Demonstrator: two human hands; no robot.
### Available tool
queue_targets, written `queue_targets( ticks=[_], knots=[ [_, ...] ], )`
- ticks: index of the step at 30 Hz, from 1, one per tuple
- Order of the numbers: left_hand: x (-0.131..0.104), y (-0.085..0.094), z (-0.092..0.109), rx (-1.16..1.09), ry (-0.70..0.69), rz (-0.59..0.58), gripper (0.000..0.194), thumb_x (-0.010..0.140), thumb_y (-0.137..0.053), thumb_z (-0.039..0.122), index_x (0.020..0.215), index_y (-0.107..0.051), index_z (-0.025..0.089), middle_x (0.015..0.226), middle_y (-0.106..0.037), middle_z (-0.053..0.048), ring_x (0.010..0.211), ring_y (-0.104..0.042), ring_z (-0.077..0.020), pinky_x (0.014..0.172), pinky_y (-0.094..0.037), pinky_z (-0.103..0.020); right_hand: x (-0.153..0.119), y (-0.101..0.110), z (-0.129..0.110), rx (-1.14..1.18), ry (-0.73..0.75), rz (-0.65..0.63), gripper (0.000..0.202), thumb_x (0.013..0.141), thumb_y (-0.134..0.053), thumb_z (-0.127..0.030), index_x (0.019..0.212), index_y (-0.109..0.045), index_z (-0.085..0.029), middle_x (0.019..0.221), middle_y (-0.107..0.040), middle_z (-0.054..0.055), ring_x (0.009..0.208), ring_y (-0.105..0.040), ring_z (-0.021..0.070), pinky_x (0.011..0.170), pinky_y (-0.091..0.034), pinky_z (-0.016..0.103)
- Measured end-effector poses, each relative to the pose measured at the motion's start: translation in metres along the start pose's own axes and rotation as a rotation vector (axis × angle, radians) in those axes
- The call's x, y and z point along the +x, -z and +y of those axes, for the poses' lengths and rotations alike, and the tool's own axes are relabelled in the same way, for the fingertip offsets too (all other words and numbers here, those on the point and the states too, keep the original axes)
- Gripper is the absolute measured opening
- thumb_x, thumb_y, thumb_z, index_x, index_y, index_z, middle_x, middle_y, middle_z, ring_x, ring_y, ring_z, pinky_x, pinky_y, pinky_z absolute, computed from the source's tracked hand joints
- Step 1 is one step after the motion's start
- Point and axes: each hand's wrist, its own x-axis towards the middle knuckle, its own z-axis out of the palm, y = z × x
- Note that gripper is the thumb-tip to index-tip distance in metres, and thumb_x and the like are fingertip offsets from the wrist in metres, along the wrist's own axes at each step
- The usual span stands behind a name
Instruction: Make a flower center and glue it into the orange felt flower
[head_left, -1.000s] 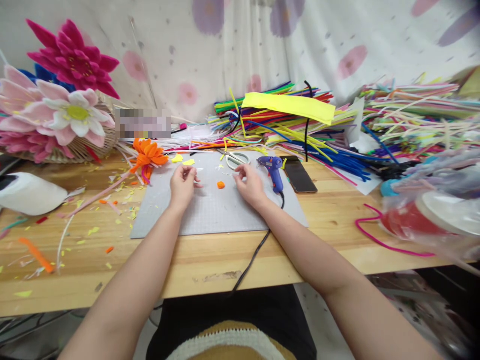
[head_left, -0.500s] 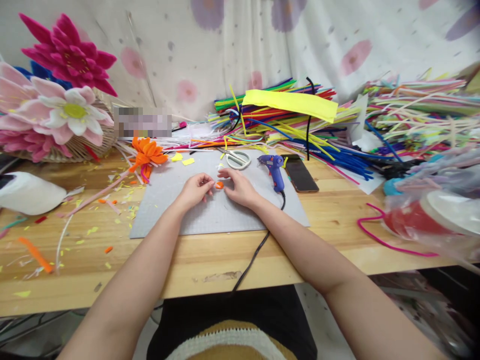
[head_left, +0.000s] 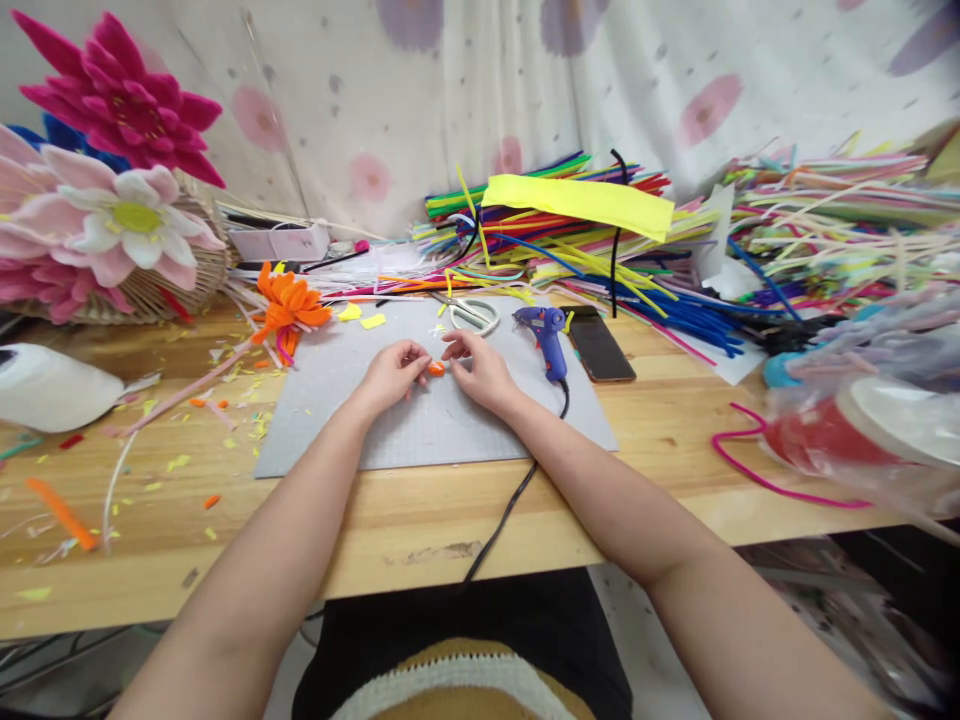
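A small orange fuzzy piece [head_left: 436, 369], perhaps a petal, is pinched at the fingertips of my left hand [head_left: 394, 374], over the grey mat. My right hand [head_left: 481, 370] is close beside it on the right, its fingers curved and the thumb apart from them. Whether its fingertips touch the orange piece is hard to tell. Beyond the hands lie scissors [head_left: 475, 316] with pale handles. A blue glue gun [head_left: 551, 345] rests on the mat [head_left: 427, 435] to the right. An orange flower [head_left: 291, 303] of fuzzy petals lies at the mat's far left corner.
A phone [head_left: 600, 345] lies right of the glue gun, whose black cord [head_left: 501, 525] runs off the front edge. Bundles of coloured pipe cleaners [head_left: 675, 315] fill the back. Yellow and orange scraps [head_left: 176, 463] litter the left side. Large fuzzy flowers [head_left: 135, 220] stand far left.
My right hand's fingers have drawn in a little closer to the thumb. The orange piece has turned slightly in my left hand. The view has shifted a little.
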Motion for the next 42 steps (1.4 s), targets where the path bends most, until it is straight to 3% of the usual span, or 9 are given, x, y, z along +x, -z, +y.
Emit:
queue_targets(
  ticks=[9,19,26,31,34,38,42],
  knots=[
    [0.001,-0.002,-0.005,0.3,-0.116,0.073,0.008,0.08,-0.05,0.026,0.077,-0.054,0.019,0.058,-0.06,0.003,0.051,-0.053,-0.0102,0.053,-0.04,-0.022,-0.001,0.001,-0.001,-0.05,0.036,-0.04,0.035,0.072,-0.051,-0.008,0.104,-0.052,-0.021,0.087,-0.066,0.001,0.086,-0.058,0.0151,0.084,-0.044,0.031],
    [0.0,-0.005,-0.003,0.362,-0.103,0.104,0.008,0.079,-0.05,0.026,0.078,-0.055,0.02,0.06,-0.061,0.002,0.053,-0.057,-0.0119,0.051,-0.041,-0.023,-0.002,0.002,-0.004,-0.111,0.031,-0.101,0.033,0.074,-0.054,-0.01,0.105,-0.052,-0.021,0.086,-0.067,0.0,0.086,-0.057,0.016,0.08,-0.044,0.03],
    [0.001,-0.006,-0.003,0.289,-0.036,0.091,0.01,0.08,-0.051,0.028,0.079,-0.055,0.019,0.063,-0.062,-0.001,0.051,-0.057,-0.0126,0.038,-0.038,-0.02,-0.003,0.002,-0.004,-0.18,0.078,-0.147,0.033,0.075,-0.051,-0.01,0.107,-0.052,-0.022,0.089,-0.069,0.0,0.087,-0.057,0.0167,0.078,-0.043,0.03],
    [0.003,-0.005,-0.004,0.128,0.055,0.089,0.012,0.084,-0.047,0.028,0.082,-0.053,0.017,0.063,-0.062,-0.001,0.042,-0.052,-0.0091,0.039,-0.041,-0.02,-0.003,0.003,-0.006,-0.199,0.061,-0.172,0.034,0.076,-0.05,-0.009,0.107,-0.052,-0.022,0.089,-0.069,0.0,0.082,-0.059,0.0155,0.076,-0.043,0.029],
    [0.001,-0.004,-0.003,0.047,0.081,0.094,0.012,0.083,-0.049,0.026,0.09,-0.052,0.017,0.068,-0.062,-0.002,0.049,-0.057,-0.0097,0.041,-0.044,-0.02,-0.004,0.004,-0.007,-0.182,0.048,-0.168,0.034,0.076,-0.05,-0.009,0.108,-0.052,-0.022,0.089,-0.069,-0.001,0.081,-0.059,0.0147,0.077,-0.043,0.028],
    [-0.005,0.0,-0.002,0.049,0.05,0.113,0.043,0.07,-0.062,0.019,0.108,-0.042,0.019,0.078,-0.061,-0.001,0.061,-0.061,-0.0115,0.044,-0.043,-0.018,-0.005,0.005,-0.008,-0.158,0.028,-0.167,0.034,0.075,-0.051,-0.009,0.107,-0.052,-0.021,0.089,-0.069,0.0,0.082,-0.06,0.0143,0.078,-0.044,0.028],
    [-0.011,0.001,-0.001,0.257,-0.028,0.139,0.047,0.067,-0.063,0.019,0.108,-0.041,0.02,0.079,-0.062,0.001,0.063,-0.059,-0.0116,0.055,-0.044,-0.023,-0.005,0.005,-0.008,-0.141,0.022,-0.164,0.034,0.075,-0.051,-0.008,0.106,-0.052,-0.022,0.088,-0.07,0.0,0.082,-0.061,0.0145,0.078,-0.045,0.028]
  ],
)
